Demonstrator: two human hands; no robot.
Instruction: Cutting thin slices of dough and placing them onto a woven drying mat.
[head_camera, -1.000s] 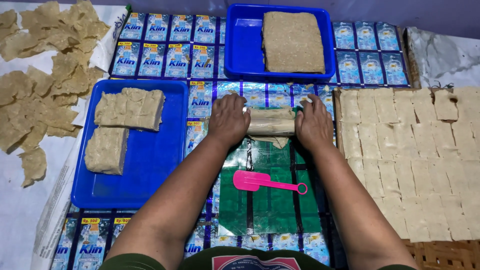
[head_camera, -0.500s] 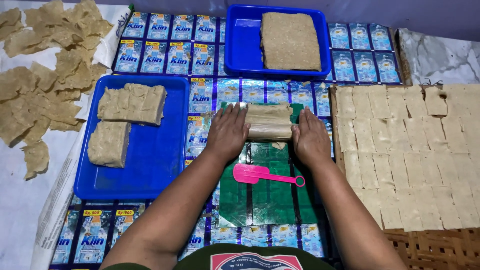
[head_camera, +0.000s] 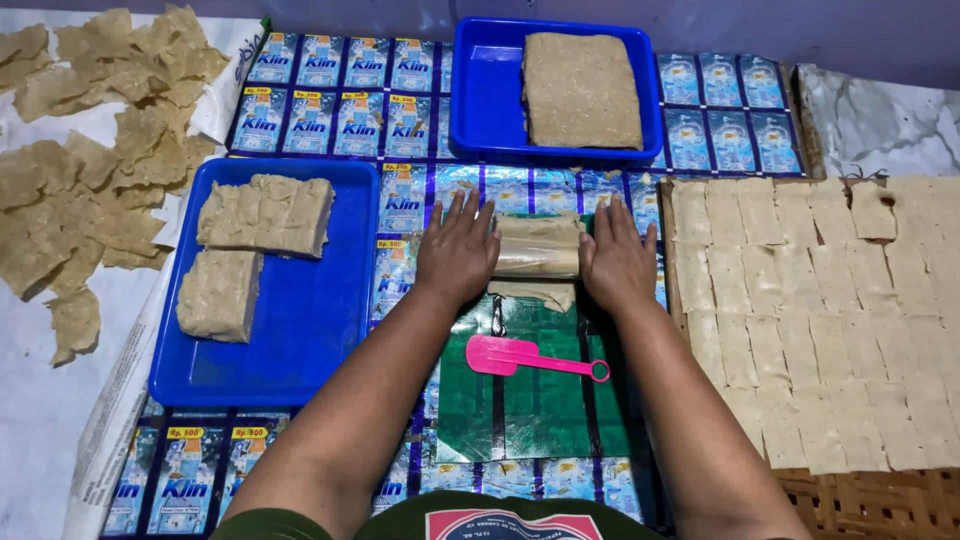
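Observation:
My left hand and my right hand lie flat, fingers spread, on the two ends of a clear roller. The roller rests across a beige sheet of dough that lies on a green plastic mat. A pink plastic scraper sits on the mat just below the dough, between my forearms.
A blue tray on the left holds two dough blocks. Another blue tray at the top holds a large slab. Cut dough squares cover a woven rack on the right. Irregular thin pieces lie far left.
Both hands have pushed the roller a little away from me over the dough; the view has shifted slightly. The scraper and trays stay put.

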